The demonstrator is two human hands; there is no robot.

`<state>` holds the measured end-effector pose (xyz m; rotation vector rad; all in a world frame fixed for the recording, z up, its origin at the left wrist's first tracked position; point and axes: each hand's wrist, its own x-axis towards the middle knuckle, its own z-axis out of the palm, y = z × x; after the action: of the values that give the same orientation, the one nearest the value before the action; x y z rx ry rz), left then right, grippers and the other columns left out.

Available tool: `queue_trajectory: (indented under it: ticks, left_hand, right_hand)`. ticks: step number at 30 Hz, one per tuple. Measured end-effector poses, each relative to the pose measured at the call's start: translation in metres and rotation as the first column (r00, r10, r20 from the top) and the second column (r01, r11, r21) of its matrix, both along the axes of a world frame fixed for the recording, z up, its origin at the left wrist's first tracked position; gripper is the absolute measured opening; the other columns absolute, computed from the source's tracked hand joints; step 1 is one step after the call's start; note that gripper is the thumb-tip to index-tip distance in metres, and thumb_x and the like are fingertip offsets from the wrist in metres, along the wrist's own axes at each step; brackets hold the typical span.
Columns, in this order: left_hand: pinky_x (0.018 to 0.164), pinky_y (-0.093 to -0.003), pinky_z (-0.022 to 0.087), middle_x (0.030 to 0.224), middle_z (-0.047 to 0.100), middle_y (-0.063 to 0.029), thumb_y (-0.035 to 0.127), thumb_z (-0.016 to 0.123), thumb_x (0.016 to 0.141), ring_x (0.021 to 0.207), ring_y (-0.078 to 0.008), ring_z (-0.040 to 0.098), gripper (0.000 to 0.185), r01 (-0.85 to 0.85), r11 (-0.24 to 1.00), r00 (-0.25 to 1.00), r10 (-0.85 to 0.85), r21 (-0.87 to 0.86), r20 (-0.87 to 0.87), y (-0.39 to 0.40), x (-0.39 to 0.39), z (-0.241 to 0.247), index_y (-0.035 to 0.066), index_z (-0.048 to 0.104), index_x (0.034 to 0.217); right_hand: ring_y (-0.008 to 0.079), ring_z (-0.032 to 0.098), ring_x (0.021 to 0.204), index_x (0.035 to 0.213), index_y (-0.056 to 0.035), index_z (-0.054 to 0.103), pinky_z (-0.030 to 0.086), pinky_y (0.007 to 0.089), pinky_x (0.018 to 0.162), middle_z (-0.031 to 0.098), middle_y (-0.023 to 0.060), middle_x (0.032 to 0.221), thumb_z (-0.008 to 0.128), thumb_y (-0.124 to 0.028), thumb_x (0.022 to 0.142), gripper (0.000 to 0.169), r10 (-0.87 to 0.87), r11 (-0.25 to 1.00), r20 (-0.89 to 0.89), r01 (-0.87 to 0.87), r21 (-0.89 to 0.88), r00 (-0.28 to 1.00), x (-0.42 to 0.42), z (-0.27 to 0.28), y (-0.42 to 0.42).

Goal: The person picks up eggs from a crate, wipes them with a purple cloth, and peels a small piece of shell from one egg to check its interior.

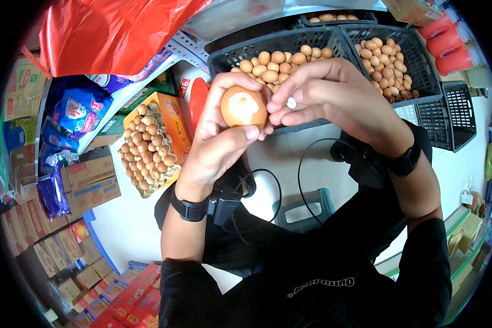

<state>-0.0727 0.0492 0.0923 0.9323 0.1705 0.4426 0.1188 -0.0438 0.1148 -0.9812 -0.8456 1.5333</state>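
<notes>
A brown egg [243,107] sits in my left hand [219,131], its shell showing a jagged white patch with a small yellowish spot. Just to the right, my right hand [324,98] pinches a small white piece [291,102] between its fingers; what the piece is, I cannot tell. Behind both hands stands a black plastic crate [279,41] with many loose brown eggs [269,76]. Left of my left hand, more brown eggs [141,147] are piled on a pulp egg tray [146,191] beside an orange carton [170,119].
A second black crate [428,67] of eggs adjoins the first, with an empty-looking black basket [461,115] to its right. A teal plastic stool [324,201] stands between my legs. A red plastic bag [106,33] hangs at upper left. Cardboard boxes [92,176] line the left side.
</notes>
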Motion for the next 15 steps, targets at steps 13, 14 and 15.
queue_trajectory:
  ticks: [13, 14, 15]
  left_hand:
    - [0.086, -0.0247, 0.043, 0.105, 0.047, -0.0037, -0.006, 0.060, 0.072, 0.099, -0.0112, 0.051, 0.043, -0.080, 0.688, 0.940, 0.294, 0.722, -0.175, -0.005, 0.008, 0.004, 0.005, 0.047, 0.112]
    - [0.084, -0.0245, 0.044, 0.104, 0.048, -0.0039, -0.006, 0.060, 0.072, 0.097, -0.0115, 0.052, 0.043, -0.073, 0.690, 0.927, 0.313, 0.720, -0.206, -0.007, 0.009, 0.004, 0.005, 0.047, 0.112]
    - [0.083, -0.0245, 0.044, 0.103, 0.048, -0.0041, -0.006, 0.060, 0.072, 0.096, -0.0114, 0.052, 0.043, -0.075, 0.688, 0.919, 0.329, 0.722, -0.218, -0.009, 0.009, 0.003, 0.005, 0.047, 0.111]
  right_hand:
    - [0.0130, 0.067, 0.074, 0.096, 0.0059, 0.067, 0.054, 0.0218, 0.068, 0.069, 0.0132, 0.083, 0.067, -0.012, 0.080, 0.024, -0.116, 0.993, 0.335, 0.107, 0.044, 0.935, -0.005, -0.003, -0.003]
    - [0.0122, 0.067, 0.072, 0.095, 0.0061, 0.067, 0.053, 0.0212, 0.067, 0.069, 0.0129, 0.082, 0.067, -0.012, 0.080, 0.024, -0.129, 0.992, 0.361, 0.116, 0.059, 0.923, -0.006, -0.006, -0.002]
    - [0.0115, 0.066, 0.071, 0.094, 0.0062, 0.068, 0.053, 0.0206, 0.066, 0.069, 0.0127, 0.080, 0.067, -0.013, 0.079, 0.024, -0.143, 0.989, 0.387, 0.124, 0.074, 0.911, -0.007, -0.008, -0.002]
